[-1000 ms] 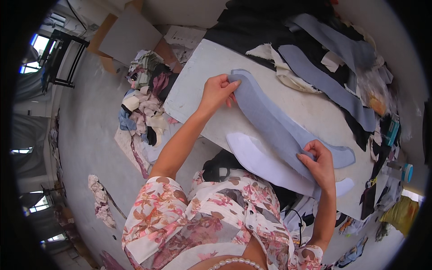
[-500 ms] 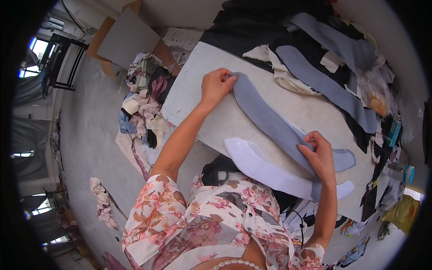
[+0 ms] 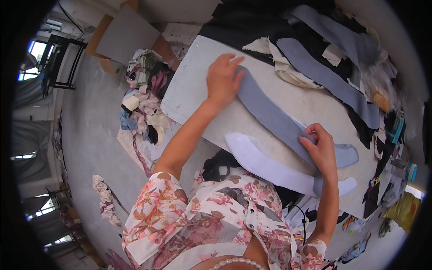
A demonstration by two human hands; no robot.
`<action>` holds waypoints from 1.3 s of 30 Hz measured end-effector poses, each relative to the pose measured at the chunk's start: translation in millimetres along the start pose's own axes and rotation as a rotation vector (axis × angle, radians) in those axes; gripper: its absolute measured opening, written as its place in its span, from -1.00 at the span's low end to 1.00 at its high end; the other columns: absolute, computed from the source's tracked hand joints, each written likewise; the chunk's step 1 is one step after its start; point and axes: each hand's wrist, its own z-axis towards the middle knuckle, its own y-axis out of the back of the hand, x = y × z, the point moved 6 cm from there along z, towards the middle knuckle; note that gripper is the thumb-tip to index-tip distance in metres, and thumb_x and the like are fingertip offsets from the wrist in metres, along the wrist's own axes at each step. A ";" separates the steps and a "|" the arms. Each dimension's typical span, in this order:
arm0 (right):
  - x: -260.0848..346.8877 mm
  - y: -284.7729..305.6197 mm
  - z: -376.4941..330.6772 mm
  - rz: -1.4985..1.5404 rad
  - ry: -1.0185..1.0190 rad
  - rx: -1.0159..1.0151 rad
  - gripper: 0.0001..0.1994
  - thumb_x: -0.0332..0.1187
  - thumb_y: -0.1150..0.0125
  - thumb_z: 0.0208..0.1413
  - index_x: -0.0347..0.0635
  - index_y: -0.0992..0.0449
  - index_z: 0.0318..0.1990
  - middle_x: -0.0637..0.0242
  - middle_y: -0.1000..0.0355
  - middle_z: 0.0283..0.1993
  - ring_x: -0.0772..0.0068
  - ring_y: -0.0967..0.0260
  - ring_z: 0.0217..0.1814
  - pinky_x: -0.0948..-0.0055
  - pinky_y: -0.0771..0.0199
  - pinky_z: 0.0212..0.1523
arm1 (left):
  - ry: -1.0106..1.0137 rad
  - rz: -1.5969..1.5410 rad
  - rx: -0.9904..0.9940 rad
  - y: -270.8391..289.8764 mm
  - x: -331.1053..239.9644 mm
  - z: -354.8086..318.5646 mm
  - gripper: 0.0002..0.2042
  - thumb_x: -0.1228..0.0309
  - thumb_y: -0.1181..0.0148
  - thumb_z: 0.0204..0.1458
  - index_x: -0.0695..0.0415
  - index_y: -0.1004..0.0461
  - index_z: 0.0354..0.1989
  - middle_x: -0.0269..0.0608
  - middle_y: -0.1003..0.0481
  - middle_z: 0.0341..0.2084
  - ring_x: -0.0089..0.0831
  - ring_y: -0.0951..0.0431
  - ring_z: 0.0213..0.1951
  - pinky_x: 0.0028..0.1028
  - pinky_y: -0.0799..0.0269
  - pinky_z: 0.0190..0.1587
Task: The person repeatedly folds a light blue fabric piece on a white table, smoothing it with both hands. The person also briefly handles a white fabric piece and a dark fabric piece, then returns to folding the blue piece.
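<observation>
Right hand (image 3: 320, 146) has the blue strip (image 3: 274, 119) pinched between thumb and index, toward its near-right end. Left hand (image 3: 223, 82) is at the strip's far-left end, thumb side against it or just beside it; blurred, so I can't tell if those fingers grip or are loose. Strip runs diagonally between my hands over the pale table (image 3: 189, 90). Paler blue end (image 3: 347, 154) shows just past my right hand. White strip (image 3: 265, 166), curved, lies nearer my body along the table edge; right forearm crosses over it. Far side of table: black cloth (image 3: 252, 27), cream cloth (image 3: 294, 76) and a second blue strip (image 3: 315, 72) on top. Off the table's left side: scrap pile (image 3: 146, 108), with a cardboard box (image 3: 128, 38) beyond.
</observation>
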 end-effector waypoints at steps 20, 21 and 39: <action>-6.4 1.8 4.0 -0.205 0.002 -0.067 -0.70 -0.37 -0.34 -0.03 -0.13 -0.42 -0.14 0.00 -0.52 -0.36 0.00 -0.50 -0.29 0.23 -0.43 -0.25 | -0.224 0.068 0.192 -29.9 -57.9 -21.2 -0.52 0.09 0.13 0.28 -0.09 -0.25 0.34 -0.05 0.04 0.42 -0.10 0.17 0.46 0.12 0.42 0.40; -8.3 0.9 4.5 -0.208 0.005 -0.071 -0.70 -0.37 -0.34 -0.03 -0.13 -0.42 -0.14 0.00 -0.52 -0.37 0.00 -0.50 -0.29 0.23 -0.43 -0.25 | -0.264 0.047 0.242 -34.4 -67.6 -26.4 -0.52 0.08 0.12 0.27 -0.09 -0.25 0.33 -0.05 0.04 0.42 -0.11 0.17 0.46 0.12 0.43 0.40; -15.0 13.8 -1.5 -0.306 -0.001 -0.123 -0.64 -0.35 -0.36 -0.07 -0.08 -0.42 -0.09 0.18 -0.46 -0.48 0.07 -0.45 -0.41 0.18 -0.36 -0.36 | -0.525 -0.066 0.442 -59.6 -142.4 -53.2 -0.49 0.03 0.13 0.26 -0.07 -0.22 0.35 -0.05 0.02 0.42 -0.17 0.17 0.46 0.08 0.45 0.42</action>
